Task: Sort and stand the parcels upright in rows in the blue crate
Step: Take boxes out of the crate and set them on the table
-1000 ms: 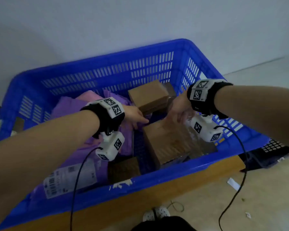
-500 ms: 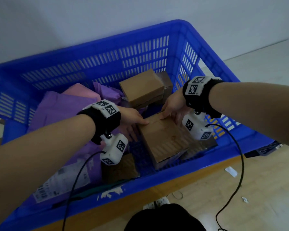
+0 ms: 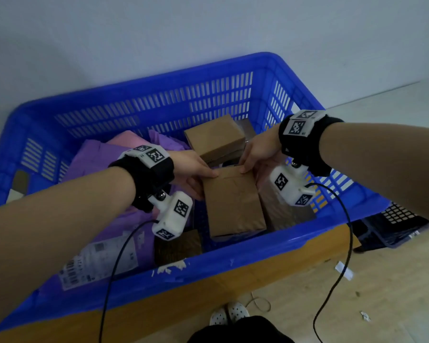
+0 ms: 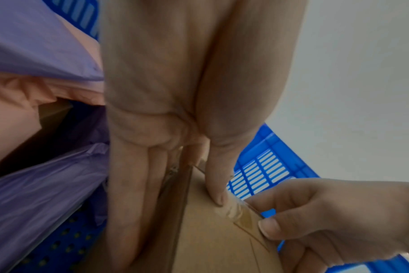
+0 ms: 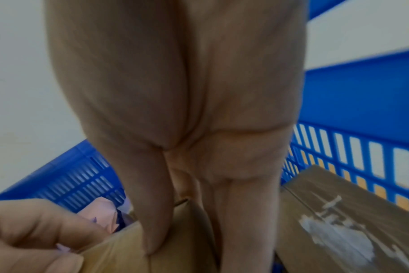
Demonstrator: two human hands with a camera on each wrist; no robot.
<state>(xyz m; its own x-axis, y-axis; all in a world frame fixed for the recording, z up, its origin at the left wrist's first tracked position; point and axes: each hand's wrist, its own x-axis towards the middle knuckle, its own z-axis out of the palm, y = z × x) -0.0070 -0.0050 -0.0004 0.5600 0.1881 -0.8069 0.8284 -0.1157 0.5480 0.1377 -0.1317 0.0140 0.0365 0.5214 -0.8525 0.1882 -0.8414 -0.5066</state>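
— Since a moment ago, both hands have tipped the flat brown cardboard parcel [image 3: 233, 201] up onto its edge.

— Left hand [image 3: 191, 169] and right hand [image 3: 260, 151] both pinch its top edge, inside the blue slatted plastic crate [image 3: 159, 95].

— Purple plastic mailers [image 3: 97, 159] lie left; pale wall [image 3: 208, 28] behind, light floor [image 3: 382, 280] beneath.

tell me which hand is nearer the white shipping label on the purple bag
Left. The left hand grips the brown box on the side facing the label; the right hand grips the box's far side.
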